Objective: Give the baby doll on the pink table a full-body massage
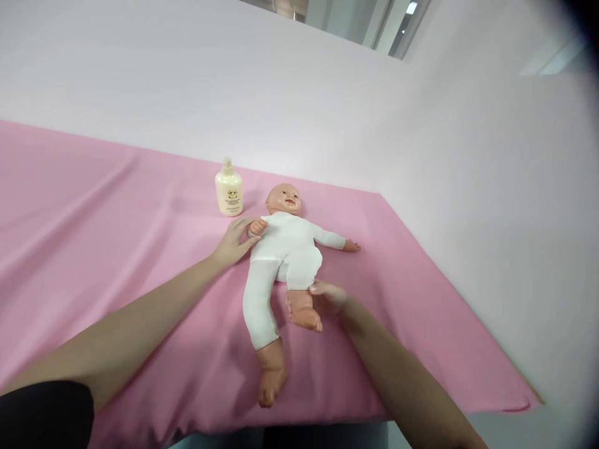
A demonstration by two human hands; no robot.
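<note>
A baby doll (283, 238) with a white cloth body lies on its back, its head toward the wall and its feet toward me. My left hand (236, 240) is closed around the doll's arm on the left, thumb in front and fingers behind the small fist. My right hand (329, 295) grips the bent leg on the right near the cuff; its thumb shows on the leg and the other fingers are mostly hidden. The doll's other leg is stretched toward the near edge, and its other arm reaches out to the right.
A cream-coloured pump bottle (229, 193) stands upright left of the doll's head. The pink cloth (187, 249) covering the table has several folds. White walls (187, 81) rise behind and to the right, with a glass opening (346, 22) at the top.
</note>
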